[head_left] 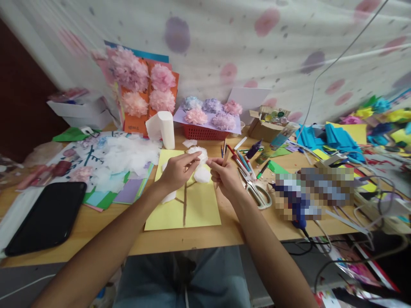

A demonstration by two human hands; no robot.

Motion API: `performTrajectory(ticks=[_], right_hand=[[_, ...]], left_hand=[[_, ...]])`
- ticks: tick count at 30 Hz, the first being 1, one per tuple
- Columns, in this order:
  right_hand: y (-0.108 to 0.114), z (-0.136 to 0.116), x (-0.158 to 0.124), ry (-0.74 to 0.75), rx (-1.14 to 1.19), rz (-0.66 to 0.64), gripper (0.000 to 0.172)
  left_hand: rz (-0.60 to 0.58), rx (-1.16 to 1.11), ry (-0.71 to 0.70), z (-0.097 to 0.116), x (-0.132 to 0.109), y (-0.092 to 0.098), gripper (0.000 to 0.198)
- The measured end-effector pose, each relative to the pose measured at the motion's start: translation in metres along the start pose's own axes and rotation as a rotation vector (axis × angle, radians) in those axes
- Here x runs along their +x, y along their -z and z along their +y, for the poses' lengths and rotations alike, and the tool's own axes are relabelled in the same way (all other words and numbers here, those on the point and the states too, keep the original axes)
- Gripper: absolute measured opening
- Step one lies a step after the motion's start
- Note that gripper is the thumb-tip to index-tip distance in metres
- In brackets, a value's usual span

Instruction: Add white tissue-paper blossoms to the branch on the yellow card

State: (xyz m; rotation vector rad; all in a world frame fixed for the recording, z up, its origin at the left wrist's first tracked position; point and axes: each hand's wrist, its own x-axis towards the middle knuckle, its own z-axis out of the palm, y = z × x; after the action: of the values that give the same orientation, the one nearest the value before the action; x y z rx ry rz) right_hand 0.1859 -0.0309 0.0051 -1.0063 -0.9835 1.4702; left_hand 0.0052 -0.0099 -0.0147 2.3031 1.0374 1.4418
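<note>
A yellow sheet of paper [205, 214] lies on the table, with a brown tree trunk and branches [185, 205] on it. White paper puffs [202, 175] sit on its upper part and left side. My left hand [181, 169] hovers over the sheet, fingertips pinched together beside a ruffled white tissue puff [201, 153]; whether they hold it is unclear. At the sheet's right edge, my right hand [226, 176] is closed around a thin brown stick [226, 156], its fingertips facing those of my left hand.
Scissors [261, 196] and several markers [245, 162] lie to the right, near a glue gun [298, 214] and cables. Behind stand a white tissue roll [167, 130] and a red basket [205, 132] under paper flowers. Leftward are white tissue sheets [128, 149] and a black tablet-like object [48, 216].
</note>
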Motion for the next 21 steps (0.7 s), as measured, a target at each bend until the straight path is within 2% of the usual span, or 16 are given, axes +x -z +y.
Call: performTrajectory(ticks=[3, 7, 10, 13, 16, 19, 21], right_hand=[[-0.002, 0.003, 0.001, 0.006, 0.032, 0.038, 0.034], [-0.003, 0.008, 0.003, 0.010, 0.034, 0.039, 0.033], [-0.002, 0.009, 0.004, 0.012, -0.003, 0.059, 0.033], [0.002, 0.010, 0.007, 0.056, -0.044, 0.139, 0.031], [0.011, 0.010, 0.012, 0.203, -0.093, 0.296, 0.041], [0.022, 0.012, 0.015, 0.368, -0.296, 0.432, 0.058], [0.026, 0.013, 0.015, 0.426, -0.429, 0.462, 0.062]], left_hand=[[-0.017, -0.233, 0.289, 0.010, 0.000, -0.008, 0.032], [-0.025, -0.383, 0.436, 0.021, 0.001, -0.016, 0.025], [-0.025, -0.472, 0.511, 0.021, 0.001, -0.020, 0.023], [-0.026, -0.419, 0.455, 0.014, 0.003, -0.019, 0.023], [-0.042, -0.165, 0.305, 0.003, 0.009, -0.014, 0.017], [-0.162, 0.075, 0.183, -0.006, 0.019, -0.007, 0.013], [-0.248, 0.158, 0.154, -0.009, 0.026, -0.004, 0.013]])
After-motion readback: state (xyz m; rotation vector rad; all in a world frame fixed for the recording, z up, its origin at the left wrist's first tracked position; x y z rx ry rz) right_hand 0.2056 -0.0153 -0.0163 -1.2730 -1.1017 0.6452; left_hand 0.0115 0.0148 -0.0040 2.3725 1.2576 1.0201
